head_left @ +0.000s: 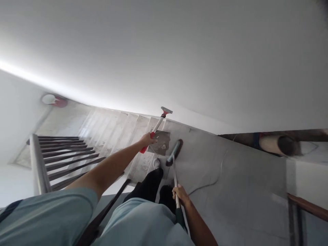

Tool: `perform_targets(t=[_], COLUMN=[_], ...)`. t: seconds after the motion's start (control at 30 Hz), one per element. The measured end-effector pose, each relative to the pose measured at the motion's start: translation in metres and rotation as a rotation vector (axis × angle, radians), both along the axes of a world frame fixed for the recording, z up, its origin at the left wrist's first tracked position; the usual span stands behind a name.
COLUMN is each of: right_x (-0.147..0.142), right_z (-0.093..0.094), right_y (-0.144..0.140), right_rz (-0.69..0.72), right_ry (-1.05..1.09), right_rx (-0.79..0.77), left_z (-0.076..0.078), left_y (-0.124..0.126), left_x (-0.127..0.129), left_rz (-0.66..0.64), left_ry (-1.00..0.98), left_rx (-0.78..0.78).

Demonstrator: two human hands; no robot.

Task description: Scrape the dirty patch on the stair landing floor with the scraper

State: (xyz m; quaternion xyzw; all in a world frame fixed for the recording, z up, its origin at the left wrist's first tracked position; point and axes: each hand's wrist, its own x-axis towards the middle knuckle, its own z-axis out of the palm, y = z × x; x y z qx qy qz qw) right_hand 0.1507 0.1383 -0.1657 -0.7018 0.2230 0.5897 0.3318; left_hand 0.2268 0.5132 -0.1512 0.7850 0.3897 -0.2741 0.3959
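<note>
My left hand (148, 140) is closed around the red grip of a long-handled scraper (157, 125). The scraper's flat metal head points away from me, near the foot of the white wall. In my right hand (180, 194) is the pale pole of a broom (175, 174), its dark lower part running back beside my body. The broom's head (175, 152), pale green with dark bristles, rests on the grey floor at the stair edge. Beside it lies a flat grey-brown rectangular patch (159, 145) with pale bits on it; what it is I cannot tell.
Dusty stairs (115, 128) descend to the left, along a railing with dark bars (69, 159). A red and white container (58, 101) stands on the lower landing. A cable (220, 176) crosses the floor at right. Beyond the wall edge lies a pale cylinder (270, 145).
</note>
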Motion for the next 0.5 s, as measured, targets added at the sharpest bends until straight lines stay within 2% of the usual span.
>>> perform_targets(t=[0.07,0.17,0.27,0.33,0.4,0.5], right_x=[0.001,0.004,0.011,0.021,0.036,0.06], right_z=[0.005,0.027,0.052,0.061,0.06,0.041], right_y=[-0.009,-0.044,-0.079,-0.091,-0.09,-0.062], right_rz=[-0.005,0.058,0.081,0.117,0.196,0.35], right_ry=[0.014,-0.001,-0.036,-0.097,-0.169,-0.245], right_rx=[0.087,0.143,0.099,0.017,-0.101,-0.245], left_z=[0.002,0.006,0.008,0.007,0.005,-0.001], left_y=[-0.001,0.0,0.004,0.007,0.01,0.012], left_x=[0.0,0.0,0.0,-0.002,-0.004,-0.007], left_rz=[-0.006,-0.01,-0.009,-0.001,0.01,0.026], left_ry=[-0.003,-0.014,-0.019,-0.014,-0.009,-0.005], left_rx=[-0.002,-0.001,-0.008,-0.01,-0.007,0.004])
